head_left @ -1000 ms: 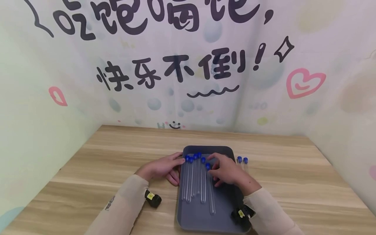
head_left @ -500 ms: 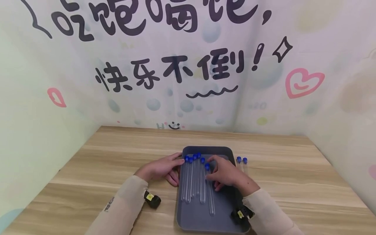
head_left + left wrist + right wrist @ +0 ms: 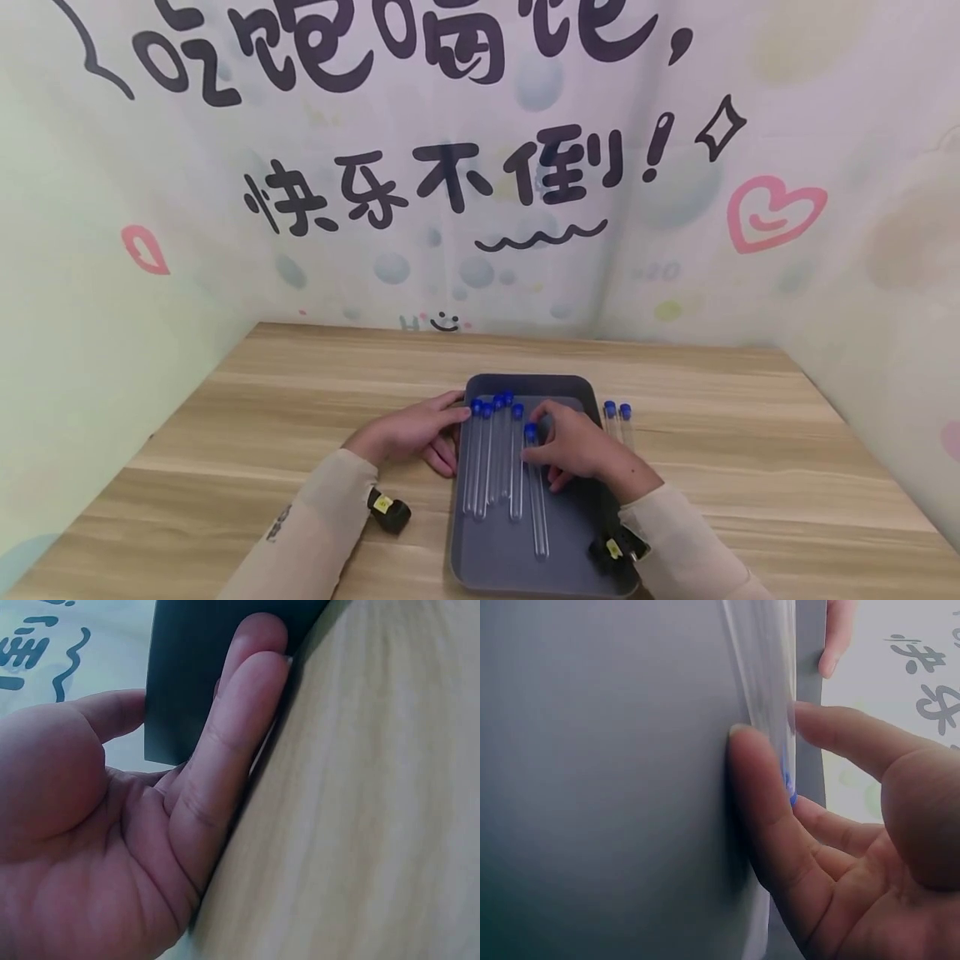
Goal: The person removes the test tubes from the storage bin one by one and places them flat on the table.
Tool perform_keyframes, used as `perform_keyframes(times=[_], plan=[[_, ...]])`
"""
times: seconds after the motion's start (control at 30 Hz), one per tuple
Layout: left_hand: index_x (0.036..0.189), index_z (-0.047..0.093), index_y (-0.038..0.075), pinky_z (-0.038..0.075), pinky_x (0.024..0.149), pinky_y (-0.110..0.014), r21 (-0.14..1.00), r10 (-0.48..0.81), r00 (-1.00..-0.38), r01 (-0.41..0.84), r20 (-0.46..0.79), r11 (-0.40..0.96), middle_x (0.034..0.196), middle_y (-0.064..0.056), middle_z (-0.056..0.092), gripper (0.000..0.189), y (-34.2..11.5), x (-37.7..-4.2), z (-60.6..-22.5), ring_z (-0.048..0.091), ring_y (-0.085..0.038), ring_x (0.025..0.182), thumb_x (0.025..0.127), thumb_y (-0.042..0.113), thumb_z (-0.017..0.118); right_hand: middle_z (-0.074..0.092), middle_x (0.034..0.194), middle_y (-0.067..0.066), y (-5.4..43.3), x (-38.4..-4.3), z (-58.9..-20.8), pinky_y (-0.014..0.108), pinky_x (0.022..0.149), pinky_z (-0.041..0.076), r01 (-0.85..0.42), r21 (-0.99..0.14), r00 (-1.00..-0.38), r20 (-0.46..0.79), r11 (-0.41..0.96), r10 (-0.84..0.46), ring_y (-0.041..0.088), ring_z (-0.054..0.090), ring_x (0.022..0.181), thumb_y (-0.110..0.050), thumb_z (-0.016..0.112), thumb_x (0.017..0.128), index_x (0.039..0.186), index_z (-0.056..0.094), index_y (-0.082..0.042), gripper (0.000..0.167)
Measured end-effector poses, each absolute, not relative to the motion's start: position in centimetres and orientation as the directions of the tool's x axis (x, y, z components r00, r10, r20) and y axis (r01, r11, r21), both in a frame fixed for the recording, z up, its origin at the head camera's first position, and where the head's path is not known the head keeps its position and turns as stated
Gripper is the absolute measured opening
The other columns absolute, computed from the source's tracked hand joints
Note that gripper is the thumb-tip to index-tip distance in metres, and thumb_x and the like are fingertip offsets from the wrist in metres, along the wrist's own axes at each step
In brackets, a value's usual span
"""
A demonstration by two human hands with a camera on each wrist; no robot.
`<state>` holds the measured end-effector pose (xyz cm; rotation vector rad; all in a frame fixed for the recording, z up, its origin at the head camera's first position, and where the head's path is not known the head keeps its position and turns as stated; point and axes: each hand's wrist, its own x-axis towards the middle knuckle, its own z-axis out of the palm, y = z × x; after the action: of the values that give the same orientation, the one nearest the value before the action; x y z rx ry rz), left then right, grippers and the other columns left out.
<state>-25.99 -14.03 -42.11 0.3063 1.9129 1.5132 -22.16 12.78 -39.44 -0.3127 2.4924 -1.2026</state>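
A grey rectangular tray (image 3: 510, 554) holds several clear test tubes (image 3: 495, 467) with blue caps, lying side by side along its left part. My left hand (image 3: 412, 432) grips the tray's left side. Its thumb lies over the rim, and its fingers (image 3: 225, 750) lie along the outer wall in the left wrist view. Over the tray, my right hand (image 3: 573, 442) pinches the rightmost test tube (image 3: 538, 517) just below its cap. That tube lies slightly tilted, apart from the others. In the right wrist view, the right hand's thumb and fingers (image 3: 761, 780) are at the tubes' capped ends.
Two more blue-capped tubes (image 3: 618, 421) lie on the wooden table (image 3: 720, 467) just right of the tray. A printed wall cloth (image 3: 450, 275) stands behind the table's far edge. A black wrist camera (image 3: 390, 510) sits by the left sleeve.
The right thumb has come down onto the rightmost tube, and that tube has slid slightly toward the near end of the tray. The left hand has stayed in place.
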Motion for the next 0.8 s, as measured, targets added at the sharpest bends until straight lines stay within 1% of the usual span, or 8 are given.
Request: perform_keyframes(times=[0.1, 0.3, 0.53, 0.8], plan=[[0.160, 0.017, 0.024, 0.065, 0.067, -0.043, 0.931, 0.562, -0.750, -0.210, -0.349, 0.299, 0.100, -0.021, 0.063, 0.058, -14.04, -25.93, -42.04, 0.071, -0.022, 0.068, 0.109, 0.036, 0.039, 0.065, 0.072, 0.011, 12.85, -22.17, -39.44, 0.035, 0.047, 0.059, -0.056, -0.789, -0.909, -0.214, 0.612, -0.359, 0.019, 0.063, 0.048, -0.014, 0.078, 0.087, 0.125, 0.051, -0.004, 0.048], [0.160, 0.019, 0.025, 0.064, 0.067, -0.043, 0.930, 0.553, -0.756, -0.211, -0.351, 0.302, 0.101, -0.022, 0.062, 0.057, -14.03, -25.90, -42.03, 0.071, -0.023, 0.068, 0.108, 0.036, 0.040, 0.064, 0.073, 0.011, 12.98, -22.19, -39.41, 0.035, 0.046, 0.059, -0.080, -0.790, -0.905, -0.199, 0.608, -0.377, 0.019, 0.063, 0.048, -0.012, 0.078, 0.086, 0.123, 0.051, -0.003, 0.046], [0.160, 0.020, 0.025, 0.064, 0.067, -0.043, 0.929, 0.554, -0.755, -0.211, -0.352, 0.303, 0.102, -0.022, 0.062, 0.056, -13.94, -25.89, -42.08, 0.072, -0.023, 0.069, 0.108, 0.037, 0.040, 0.065, 0.070, 0.011, 12.94, -22.17, -39.47, 0.035, 0.046, 0.059, -0.078, -0.787, -0.908, -0.197, 0.611, -0.369, 0.019, 0.063, 0.047, -0.008, 0.077, 0.086, 0.118, 0.051, -0.003, 0.042], [0.160, 0.019, 0.026, 0.064, 0.066, -0.043, 0.927, 0.550, -0.755, -0.216, -0.358, 0.307, 0.102, -0.022, 0.062, 0.056, -13.96, -25.78, -42.10, 0.072, -0.023, 0.068, 0.109, 0.036, 0.039, 0.066, 0.071, 0.010, 12.98, -22.34, -39.68, 0.035, 0.046, 0.059, -0.073, -0.796, -0.912, -0.191, 0.601, -0.364, 0.019, 0.064, 0.048, -0.007, 0.076, 0.086, 0.118, 0.050, -0.002, 0.041]])
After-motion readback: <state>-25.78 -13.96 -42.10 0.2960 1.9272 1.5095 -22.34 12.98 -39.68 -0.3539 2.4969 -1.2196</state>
